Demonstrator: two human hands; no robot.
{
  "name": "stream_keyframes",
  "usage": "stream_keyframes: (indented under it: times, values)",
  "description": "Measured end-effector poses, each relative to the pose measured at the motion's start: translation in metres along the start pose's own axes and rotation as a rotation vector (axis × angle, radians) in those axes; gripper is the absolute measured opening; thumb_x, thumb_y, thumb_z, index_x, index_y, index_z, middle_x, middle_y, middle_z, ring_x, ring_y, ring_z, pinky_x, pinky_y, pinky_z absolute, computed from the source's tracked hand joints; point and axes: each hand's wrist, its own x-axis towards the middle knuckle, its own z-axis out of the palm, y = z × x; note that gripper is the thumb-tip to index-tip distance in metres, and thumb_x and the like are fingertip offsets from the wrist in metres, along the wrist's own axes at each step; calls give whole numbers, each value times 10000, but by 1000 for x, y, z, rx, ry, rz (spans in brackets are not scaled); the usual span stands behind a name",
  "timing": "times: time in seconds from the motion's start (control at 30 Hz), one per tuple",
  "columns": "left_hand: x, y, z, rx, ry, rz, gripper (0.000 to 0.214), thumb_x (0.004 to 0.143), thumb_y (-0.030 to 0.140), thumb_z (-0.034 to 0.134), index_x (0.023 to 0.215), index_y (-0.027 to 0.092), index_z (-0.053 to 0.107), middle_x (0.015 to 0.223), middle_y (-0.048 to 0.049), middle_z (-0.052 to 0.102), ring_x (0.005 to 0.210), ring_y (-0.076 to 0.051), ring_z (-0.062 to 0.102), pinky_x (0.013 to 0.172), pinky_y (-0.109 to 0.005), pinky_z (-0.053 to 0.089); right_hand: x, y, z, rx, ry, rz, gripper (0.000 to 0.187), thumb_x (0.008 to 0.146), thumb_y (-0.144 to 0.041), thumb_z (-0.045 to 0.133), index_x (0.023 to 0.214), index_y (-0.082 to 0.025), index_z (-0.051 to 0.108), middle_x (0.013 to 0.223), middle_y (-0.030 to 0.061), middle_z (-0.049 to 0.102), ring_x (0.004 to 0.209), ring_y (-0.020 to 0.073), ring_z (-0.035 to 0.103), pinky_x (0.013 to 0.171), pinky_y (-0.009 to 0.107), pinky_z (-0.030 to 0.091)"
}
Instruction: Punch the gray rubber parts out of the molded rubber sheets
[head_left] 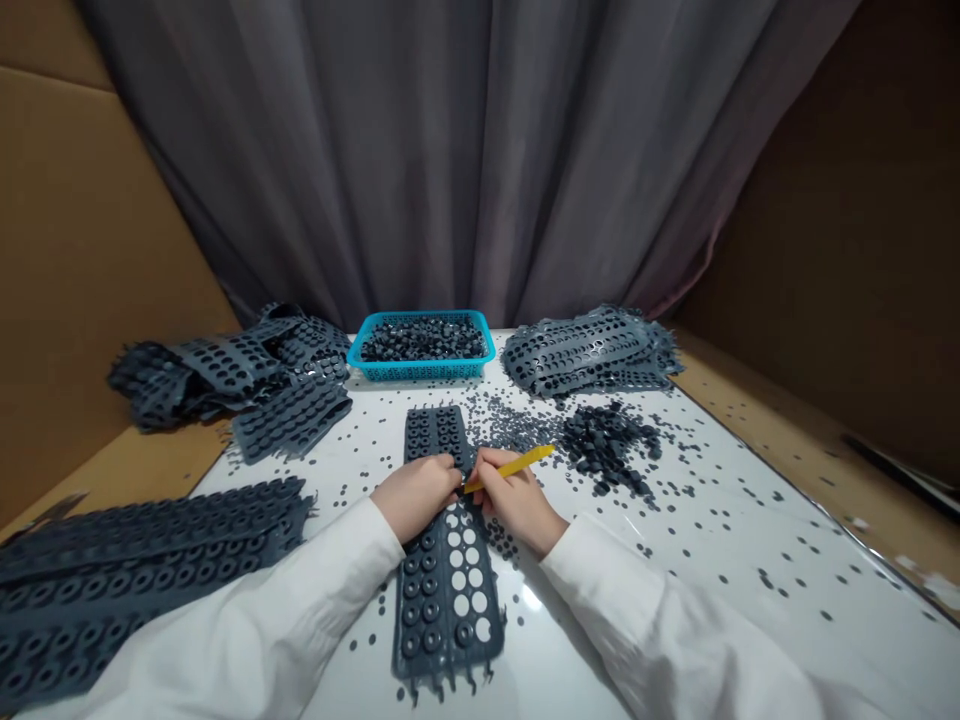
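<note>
A long dark-grey molded rubber sheet (439, 640) lies lengthwise in front of me, with rows of raised rings and a patch of round holes showing the white table. My left hand (416, 492) is closed on its middle, with curled fingers at the rings; the fingertips are partly hidden. My right hand (514, 498) grips a slim yellow pen-like tool (529, 459) beside it. The tool's lower end points at the sheet near my left fingertips, and its tip is hidden. Small dark discs (517, 425) are scattered around the sheet.
A blue basket (421, 371) full of small dark pieces stands at the back. Perforated sheets are piled at back left (225, 365) and back right (589, 350). Ringed sheets (150, 575) lie at front left. A heap of black pieces (611, 445) sits on the right.
</note>
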Motion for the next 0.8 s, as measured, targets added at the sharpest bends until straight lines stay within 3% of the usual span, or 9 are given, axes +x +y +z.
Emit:
stream_keyframes:
  times: [0.13,0.37,0.5,0.63,0.7,0.8]
  values:
    - [0,-4,4,63,0,52,155,832,136,489,759,166,623,777,-48,560,744,-199,573,688,-279,429,0,1,0,7,3,-7,239,773,-131,387,557,-185,475,477,-30,496,428,94,463,421,190,347]
    - [3,-13,-6,36,-78,138,140,808,136,500,855,156,630,882,-77,574,778,-212,589,700,-284,443,1,4,1,25,3,8,238,781,-141,380,574,-181,491,481,-35,493,432,95,464,421,189,343]
    - [8,-14,-2,-58,-27,123,150,760,80,497,729,163,618,796,-61,576,687,-189,570,662,-273,426,0,4,1,6,8,7,235,783,-144,378,579,-187,487,486,-30,497,440,102,466,429,200,339]
    - [9,-19,0,-121,-2,135,185,813,126,458,712,171,608,757,-56,583,668,-183,561,661,-273,421,-1,-4,2,-81,10,-25,246,770,-125,367,550,-187,457,477,-29,478,472,109,452,460,211,318]
    - [8,-24,-8,-205,49,159,157,814,155,475,752,179,618,776,-56,606,710,-185,572,680,-266,423,-1,-8,2,-135,16,-60,256,759,-115,370,521,-184,435,475,-30,465,494,110,438,483,215,309]
    - [7,-32,-25,-406,280,95,121,802,206,524,787,185,642,805,-52,646,774,-189,581,718,-265,416,-1,-12,2,-167,23,-98,261,752,-111,378,504,-180,421,483,-29,464,521,113,428,504,217,301]
